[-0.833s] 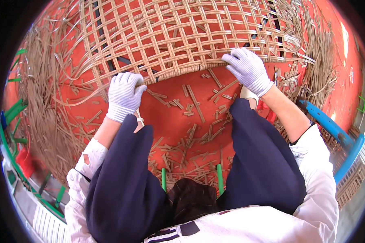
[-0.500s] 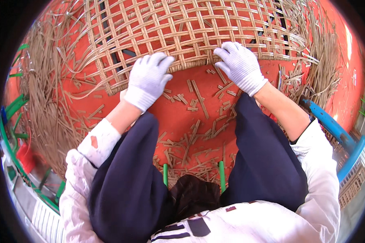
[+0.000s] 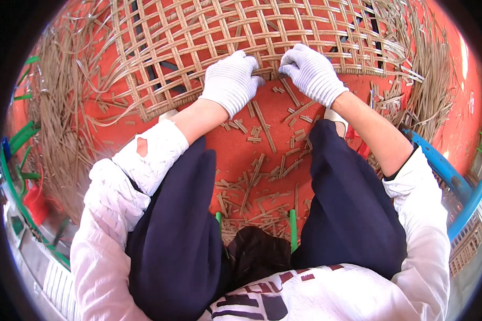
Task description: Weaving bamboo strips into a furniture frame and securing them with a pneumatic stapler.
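A tan woven panel (image 3: 198, 40) of open lattice strands spans the top of the view, its near edge bound like a rim. In a striped white glove, my left hand (image 3: 231, 83) is closed over that near edge, thumb lying below the rim. My right hand (image 3: 311, 75), gloved the same way, curls its fingers on the edge a short gap to the right. The fingertips of both are partly hidden, so any thin strand between them does not show. Black frame bars (image 3: 377, 40) run beneath the weave.
Bundles of long loose strands (image 3: 59, 117) lie at the left, with more strands (image 3: 434, 75) at the right. Short cut pieces (image 3: 262, 125) litter the red floor (image 3: 241, 155) between my legs. A blue chair part (image 3: 439, 160) stands right, a green frame (image 3: 21, 139) left.
My left hand has moved right along the panel's edge, closer to my right hand. My right hand has shifted slightly left and away from me, its fingers more curled.
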`<state>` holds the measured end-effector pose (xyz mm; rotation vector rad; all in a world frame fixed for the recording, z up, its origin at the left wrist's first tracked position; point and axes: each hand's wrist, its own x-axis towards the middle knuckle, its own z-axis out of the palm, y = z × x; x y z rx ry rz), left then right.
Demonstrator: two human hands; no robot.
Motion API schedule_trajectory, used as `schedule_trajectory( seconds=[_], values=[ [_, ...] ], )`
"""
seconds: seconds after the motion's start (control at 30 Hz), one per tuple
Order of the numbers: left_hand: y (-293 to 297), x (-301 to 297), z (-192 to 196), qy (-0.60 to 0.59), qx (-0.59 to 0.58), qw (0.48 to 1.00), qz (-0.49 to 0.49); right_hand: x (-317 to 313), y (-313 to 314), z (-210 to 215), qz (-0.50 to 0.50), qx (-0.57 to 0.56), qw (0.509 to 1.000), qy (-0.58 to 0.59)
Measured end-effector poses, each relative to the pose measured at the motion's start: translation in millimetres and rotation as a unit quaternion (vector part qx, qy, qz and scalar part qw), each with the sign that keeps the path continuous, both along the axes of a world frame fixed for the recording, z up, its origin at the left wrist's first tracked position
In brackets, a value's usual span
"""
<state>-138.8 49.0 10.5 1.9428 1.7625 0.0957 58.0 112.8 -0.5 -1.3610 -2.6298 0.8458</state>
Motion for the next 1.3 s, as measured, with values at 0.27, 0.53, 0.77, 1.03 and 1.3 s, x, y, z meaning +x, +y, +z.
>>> schedule_trajectory(
  seconds=[0.27,0.53,0.77,1.03,1.3],
  values=[
    [15.6,-8.1,-6.7,-0.069,-0.078,0.994,0.017,-4.0,18.0,6.2,0.016,-0.124,0.992,-0.015],
    [-13.2,-14.5,-4.3,-0.09,0.085,0.992,-0.004,-12.1,15.0,19.1,0.071,-0.092,0.982,-0.149],
    [-25.0,-22.6,-7.3,-0.033,0.151,0.984,-0.085,-9.6,-15.6,18.0,0.052,0.094,0.992,-0.061],
    [-16.9,-13.9,-12.8,0.003,0.183,0.976,-0.118,-8.7,-20.9,6.8,0.141,0.159,0.976,-0.048],
    [-14.0,-9.0,-14.6,0.007,0.18,0.975,-0.129,-5.0,-19.4,0.1,0.149,0.158,0.976,-0.016]
  ],
)
